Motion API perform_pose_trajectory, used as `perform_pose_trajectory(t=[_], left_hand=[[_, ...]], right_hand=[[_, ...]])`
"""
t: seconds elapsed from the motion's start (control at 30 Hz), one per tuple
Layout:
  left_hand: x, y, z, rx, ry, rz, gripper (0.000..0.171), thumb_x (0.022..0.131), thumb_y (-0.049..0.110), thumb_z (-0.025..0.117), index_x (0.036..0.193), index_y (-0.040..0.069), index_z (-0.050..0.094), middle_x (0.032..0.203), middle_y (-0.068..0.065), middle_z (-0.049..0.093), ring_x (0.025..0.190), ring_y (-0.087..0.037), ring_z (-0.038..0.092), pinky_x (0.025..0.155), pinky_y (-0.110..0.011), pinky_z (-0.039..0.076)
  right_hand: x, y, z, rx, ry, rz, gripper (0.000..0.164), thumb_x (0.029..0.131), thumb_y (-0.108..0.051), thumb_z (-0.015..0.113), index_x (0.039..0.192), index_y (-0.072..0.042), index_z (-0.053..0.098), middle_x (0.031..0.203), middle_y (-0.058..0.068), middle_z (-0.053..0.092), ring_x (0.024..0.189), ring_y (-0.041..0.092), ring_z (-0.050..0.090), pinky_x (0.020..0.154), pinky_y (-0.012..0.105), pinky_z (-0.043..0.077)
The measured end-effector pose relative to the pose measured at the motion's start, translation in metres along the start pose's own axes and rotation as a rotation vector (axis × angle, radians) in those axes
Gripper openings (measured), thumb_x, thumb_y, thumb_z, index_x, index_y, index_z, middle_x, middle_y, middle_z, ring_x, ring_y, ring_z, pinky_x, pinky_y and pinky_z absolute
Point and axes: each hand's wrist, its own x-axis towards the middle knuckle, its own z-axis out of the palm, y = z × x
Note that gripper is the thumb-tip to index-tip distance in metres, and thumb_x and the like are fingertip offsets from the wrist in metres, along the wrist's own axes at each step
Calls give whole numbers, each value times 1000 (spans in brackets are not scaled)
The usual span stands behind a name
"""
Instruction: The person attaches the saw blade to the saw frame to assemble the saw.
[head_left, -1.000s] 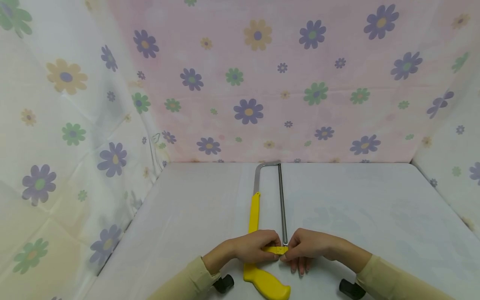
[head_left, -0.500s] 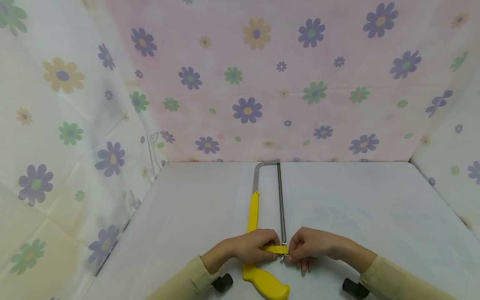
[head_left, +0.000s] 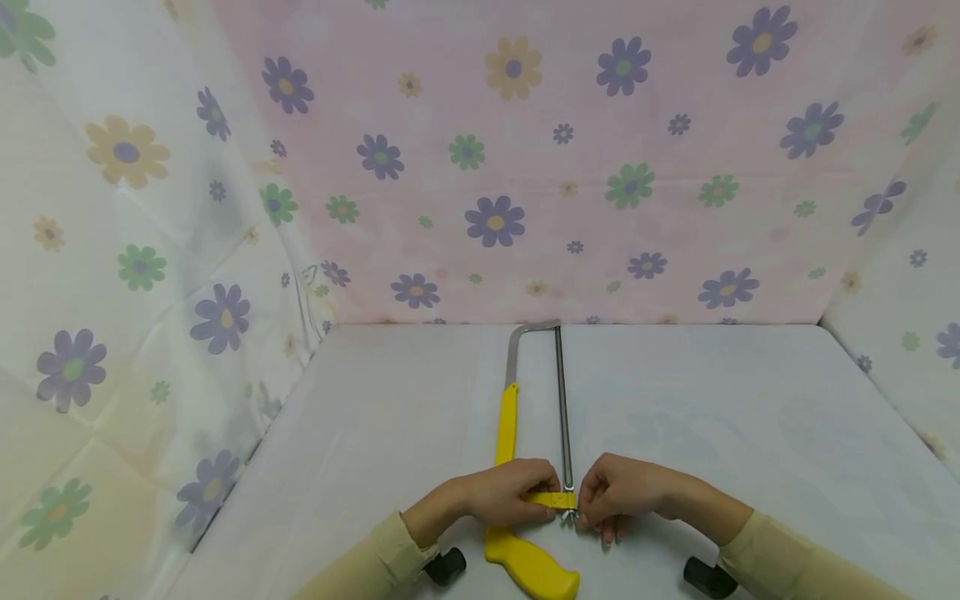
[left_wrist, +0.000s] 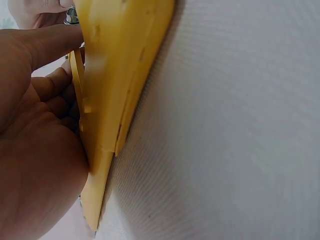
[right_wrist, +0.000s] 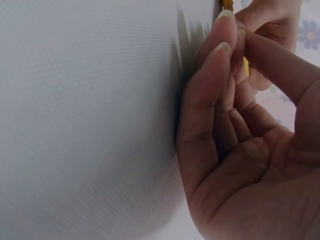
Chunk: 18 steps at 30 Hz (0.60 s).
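Note:
A hacksaw with a yellow handle (head_left: 534, 567) lies flat on the white table, its grey frame end pointing away. Its blade (head_left: 564, 400) runs along the right side to a short yellow arm (head_left: 553, 500). My left hand (head_left: 502, 492) reaches over the frame and grips this arm between thumb and fingers. A small silver wing nut (head_left: 567, 517) sits at the arm's near end. Thumb and fingertips of my right hand (head_left: 622, 492) pinch at its right side. In the right wrist view the fingers (right_wrist: 200, 120) are curled, hiding most of the nut.
The white table (head_left: 712, 400) ends at a pink floral cloth (head_left: 525, 167) behind, close to the saw's far end. White floral cloth (head_left: 142, 333) hangs along the left side. Black devices (head_left: 446, 567) sit under both wrists.
My right hand has shifted slightly right and its fingertips have moved off the arm's end, so the wing nut now shows. The left hand and the hacksaw stay in place.

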Motion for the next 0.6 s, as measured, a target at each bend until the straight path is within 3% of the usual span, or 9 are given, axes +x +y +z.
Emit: perform_pose_trajectory(t=[0.37, 0.6], left_hand=[[-1, 2, -1, -2, -2, 2, 14, 101, 14, 66, 113, 10, 60, 97, 7, 57, 83, 1, 47, 76, -15, 42], [-1, 3, -2, 2, -4, -2, 13, 101, 14, 65, 113, 11, 59, 97, 8, 56, 83, 1, 46, 75, -15, 42]], right_hand=[[4, -6, 4, 14, -3, 8, 11, 91, -5, 73, 87, 6, 73, 69, 6, 69, 56, 10, 63, 51, 18, 48], [5, -10, 5, 16, -5, 59, 10, 90, -5, 74, 86, 4, 74, 70, 7, 70, 56, 9, 63, 51, 18, 48]])
